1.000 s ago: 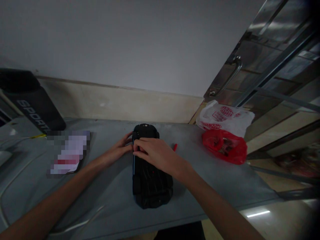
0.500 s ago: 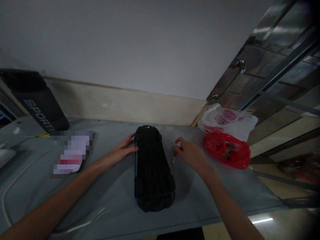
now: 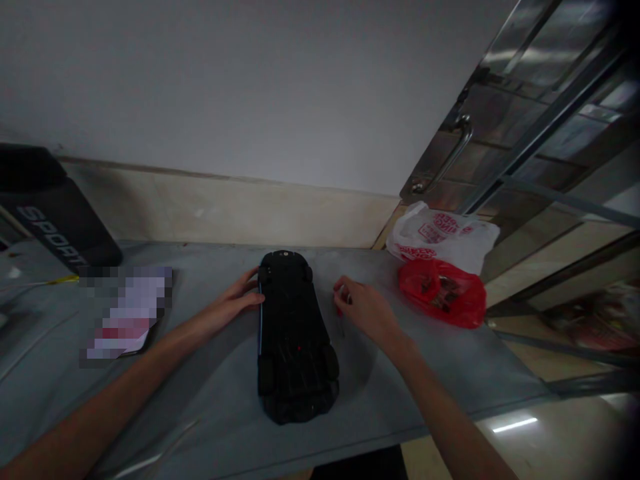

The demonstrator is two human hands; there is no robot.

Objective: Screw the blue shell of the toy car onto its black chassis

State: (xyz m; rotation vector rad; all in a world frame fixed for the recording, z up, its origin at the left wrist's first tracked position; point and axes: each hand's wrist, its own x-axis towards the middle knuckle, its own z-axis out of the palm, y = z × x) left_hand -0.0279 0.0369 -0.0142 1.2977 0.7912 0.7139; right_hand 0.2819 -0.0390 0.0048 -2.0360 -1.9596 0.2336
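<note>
A black toy car [image 3: 295, 333] lies upside down on the grey table, its wheels facing up. My left hand [image 3: 243, 297] grips the car's left side near its far end, thumb on the edge and the other fingers partly hidden behind it. Right of the car, my right hand [image 3: 354, 301] pinches a small screwdriver [image 3: 340, 313] with a red handle, its thin shaft pointing down toward the table. The screwdriver and the car are apart.
At the right lie a red plastic bag [image 3: 445, 293] and a white printed bag [image 3: 443, 237]. A phone [image 3: 130, 313] and a dark bottle [image 3: 60, 213] are on the left, with white cables [image 3: 150, 460] near the front. A wall [image 3: 250, 207] stands behind the table [image 3: 370, 407].
The view has shifted, so most things appear further left. My right hand still holds the screwdriver, whose shaft now points more straight down. My left hand stays on the car.
</note>
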